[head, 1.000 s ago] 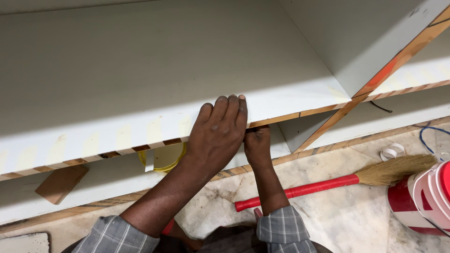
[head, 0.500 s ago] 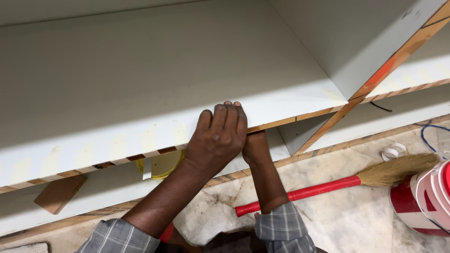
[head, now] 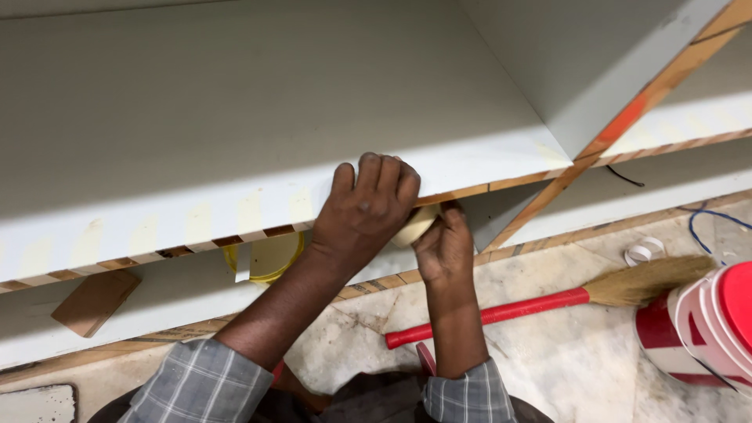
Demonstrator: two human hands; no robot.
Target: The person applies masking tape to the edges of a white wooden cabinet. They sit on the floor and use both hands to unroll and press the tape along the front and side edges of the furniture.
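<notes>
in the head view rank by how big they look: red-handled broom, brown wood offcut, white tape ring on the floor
1. red-handled broom
2. brown wood offcut
3. white tape ring
All three lie at differing distances, so this is apparent size only.

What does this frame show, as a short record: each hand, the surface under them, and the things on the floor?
left hand: palm down on the front edge of the white shelf board, fingers flat on top
right hand: under the edge, pinching a roll of pale tape
board edge: taped in strips at left, bare wood at right
lower shelf: yellow container, brown wood piece
floor: red-handled broom, red and white bucket
</notes>
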